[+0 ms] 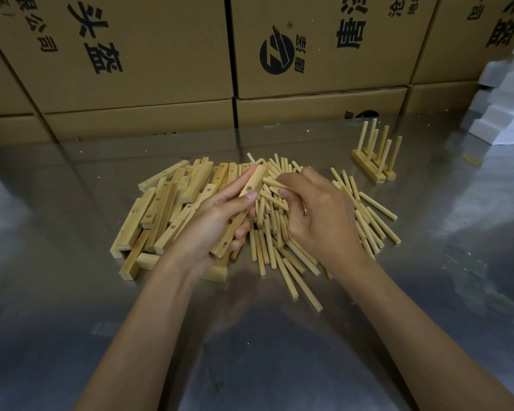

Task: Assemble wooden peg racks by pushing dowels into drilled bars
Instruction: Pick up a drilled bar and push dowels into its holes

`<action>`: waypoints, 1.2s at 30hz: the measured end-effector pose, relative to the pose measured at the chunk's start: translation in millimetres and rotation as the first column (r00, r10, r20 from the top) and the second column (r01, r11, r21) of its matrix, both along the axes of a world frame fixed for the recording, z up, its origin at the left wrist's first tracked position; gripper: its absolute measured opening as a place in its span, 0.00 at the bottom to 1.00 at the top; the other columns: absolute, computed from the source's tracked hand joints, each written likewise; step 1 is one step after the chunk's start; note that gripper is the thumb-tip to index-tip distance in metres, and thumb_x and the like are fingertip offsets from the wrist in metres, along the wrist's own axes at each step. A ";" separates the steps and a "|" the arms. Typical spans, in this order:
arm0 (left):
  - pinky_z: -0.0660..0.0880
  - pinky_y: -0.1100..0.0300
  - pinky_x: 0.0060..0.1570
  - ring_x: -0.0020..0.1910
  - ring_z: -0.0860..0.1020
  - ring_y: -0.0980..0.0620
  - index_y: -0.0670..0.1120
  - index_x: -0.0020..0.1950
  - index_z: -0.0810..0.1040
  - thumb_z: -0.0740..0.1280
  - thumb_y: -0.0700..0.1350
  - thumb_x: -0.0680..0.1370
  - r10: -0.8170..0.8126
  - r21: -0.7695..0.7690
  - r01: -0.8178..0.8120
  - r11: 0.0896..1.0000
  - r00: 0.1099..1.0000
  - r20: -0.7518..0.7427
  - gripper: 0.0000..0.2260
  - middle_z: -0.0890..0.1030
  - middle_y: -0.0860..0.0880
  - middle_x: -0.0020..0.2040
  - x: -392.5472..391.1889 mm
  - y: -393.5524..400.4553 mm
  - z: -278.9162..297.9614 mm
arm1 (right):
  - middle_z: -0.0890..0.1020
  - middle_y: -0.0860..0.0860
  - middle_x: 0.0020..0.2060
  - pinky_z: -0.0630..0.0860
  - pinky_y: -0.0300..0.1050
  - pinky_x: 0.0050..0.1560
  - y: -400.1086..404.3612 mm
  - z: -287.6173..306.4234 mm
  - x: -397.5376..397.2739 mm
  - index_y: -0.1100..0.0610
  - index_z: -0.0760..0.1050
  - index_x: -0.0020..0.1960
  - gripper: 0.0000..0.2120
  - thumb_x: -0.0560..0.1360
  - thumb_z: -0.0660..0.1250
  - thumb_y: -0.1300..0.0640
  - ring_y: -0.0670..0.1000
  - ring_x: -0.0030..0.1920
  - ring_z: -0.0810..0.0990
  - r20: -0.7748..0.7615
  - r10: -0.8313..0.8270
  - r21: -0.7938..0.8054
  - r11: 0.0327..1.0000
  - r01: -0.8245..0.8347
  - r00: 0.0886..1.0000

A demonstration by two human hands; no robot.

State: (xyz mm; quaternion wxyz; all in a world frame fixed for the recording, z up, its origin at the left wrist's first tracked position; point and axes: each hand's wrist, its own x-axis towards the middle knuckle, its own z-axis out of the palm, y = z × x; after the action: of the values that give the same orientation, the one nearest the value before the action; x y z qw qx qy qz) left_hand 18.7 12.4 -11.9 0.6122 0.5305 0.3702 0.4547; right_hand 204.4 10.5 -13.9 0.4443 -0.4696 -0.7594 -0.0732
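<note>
My left hand [217, 221] grips a drilled wooden bar [251, 188], tilted up and away over the table, with round holes showing along its face. My right hand [318, 215] pinches a dowel [272, 183] between thumb and fingers, its free end lying close to the bar's upper hole. Under the left hand is a heap of drilled bars [161, 215]. Beneath the right hand spreads a pile of loose dowels [279, 247]. Finished peg racks [376, 155] with upright dowels stand at the back right.
The work lies on a shiny metal table [72, 292]. Stacked cardboard boxes [149, 60] wall off the far side. White foam pieces [505, 108] are piled at the right edge.
</note>
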 end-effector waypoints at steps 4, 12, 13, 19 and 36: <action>0.65 0.64 0.23 0.29 0.68 0.56 0.65 0.69 0.76 0.70 0.48 0.77 0.022 -0.005 -0.022 1.000 0.999 0.030 0.21 0.76 0.51 0.39 4.0 0.0 -1.6 | 0.81 0.49 0.43 0.72 0.41 0.39 2.8 -3.0 -2.7 0.59 0.83 0.57 0.11 0.78 0.65 0.63 0.45 0.38 0.75 -0.145 0.039 -0.045 0.998 -0.047 0.989; 0.68 0.64 0.25 0.30 0.71 0.58 0.71 0.68 0.73 0.69 0.50 0.79 -0.009 0.050 0.017 0.999 0.989 -0.145 0.21 0.78 0.54 0.39 -0.9 2.1 -3.3 | 0.80 0.35 0.39 0.76 0.30 0.42 2.4 -2.2 -1.5 0.53 0.83 0.58 0.11 0.79 0.66 0.61 0.37 0.41 0.80 -0.375 0.061 -0.262 0.950 -0.169 0.925; 0.70 0.63 0.26 0.31 0.72 0.57 0.72 0.68 0.72 0.68 0.50 0.80 -0.015 0.068 0.029 0.997 0.980 -0.198 0.22 0.79 0.54 0.39 -3.1 2.8 -2.8 | 0.80 0.37 0.37 0.75 0.33 0.36 3.2 -2.4 -0.5 0.51 0.81 0.57 0.10 0.79 0.65 0.60 0.40 0.37 0.80 -0.303 0.056 -0.285 0.947 -0.147 0.951; 0.71 0.60 0.44 0.39 0.81 0.62 0.70 0.69 0.69 0.58 0.63 0.82 0.164 0.182 -0.081 0.980 0.847 -0.506 0.15 0.80 0.51 0.37 -8.1 3.6 1.7 | 0.73 0.44 0.36 0.61 0.39 0.24 -9.1 -4.5 -14.8 0.50 0.64 0.54 0.11 0.78 0.62 0.62 0.45 0.30 0.69 0.340 0.051 -0.202 0.979 0.020 0.939; 0.68 0.47 0.67 0.68 0.74 0.49 0.54 0.69 0.71 0.49 0.71 0.80 0.273 0.272 -0.142 0.952 0.797 -0.538 0.29 0.77 0.45 0.68 16.4 -11.0 -1.0 | 0.73 0.52 0.32 0.69 0.48 0.42 -14.1 12.2 -11.8 0.60 0.73 0.41 0.15 0.83 0.59 0.54 0.51 0.36 0.73 -0.296 0.166 -0.597 0.737 -0.318 0.940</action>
State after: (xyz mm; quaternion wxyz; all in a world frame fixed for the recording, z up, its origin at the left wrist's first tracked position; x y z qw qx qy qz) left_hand 35.1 1.4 -12.9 0.3577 0.6618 0.5399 0.3777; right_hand 192.6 -3.6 -1.7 0.3470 -0.4935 -0.7389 0.3001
